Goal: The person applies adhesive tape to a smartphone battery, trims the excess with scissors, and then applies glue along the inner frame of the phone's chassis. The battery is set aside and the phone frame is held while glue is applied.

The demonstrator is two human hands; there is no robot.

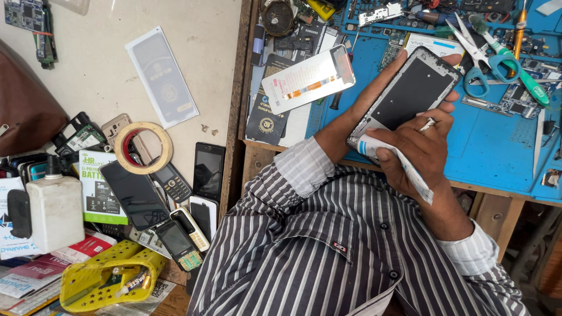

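A cluttered repair bench (503, 202) fills the upper right, covered by a blue work mat (497, 140) strewn with circuit boards, screws and tools. To its left lies a pale surface (105, 64) crowded with old handsets, a dark tablet (136, 196), a white plastic bottle (55, 212), a yellow perforated basket (88, 280) and a roll of tape (143, 147). The person's striped shirt (328, 246) takes up the lower middle.

Over the near edge of the mat, the phone frame (407, 93) is held tilted, its dark inner face up. The left hand (374, 99) supports it from beneath and along its far side, fingers wrapped round the edge and closed on it. The right hand (424, 153) is at the frame's lower corner, fingers clamped on a small white tube (398, 164) whose nozzle end meets that corner; a thin metal tip (428, 124) also shows between its fingers.

Judging by this, the step in hand looks like running adhesive along the frame's border. The next move would call for a steady, light squeeze while following the rim without spilling onto the dark centre.

Green-handled scissors (489, 61) and a white packet (307, 79) lie further back on the mat.
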